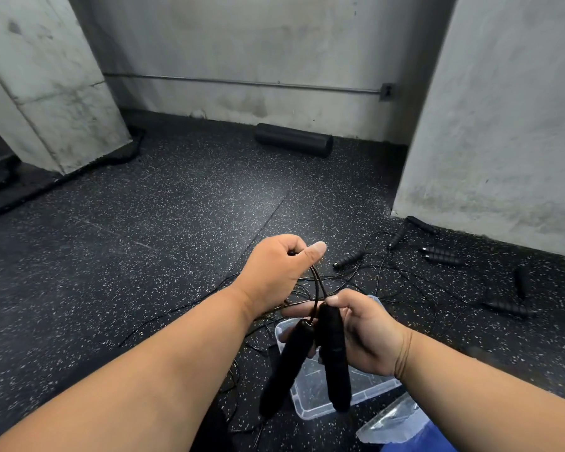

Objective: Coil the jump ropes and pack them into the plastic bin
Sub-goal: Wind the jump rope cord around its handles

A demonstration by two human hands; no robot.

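My right hand point(367, 334) grips the tops of two long black jump rope handles point(335, 357), which hang down side by side over the clear plastic bin point(369, 391) on the floor. The thin black cord point(317, 282) rises from the handles to my left hand point(274, 272), which pinches it between thumb and fingers just above. The rest of that cord trails down to the floor and tangles with other cords point(388, 282). Several more black handles point(444, 256) lie loose on the floor to the right.
Speckled black rubber floor point(144, 243) all around. A black foam roller point(293, 140) lies against the back wall. Concrete pillars stand at the left point(46, 86) and right point(503, 119). The clear bin lid point(395, 422) lies at the lower right, beside blue fabric.
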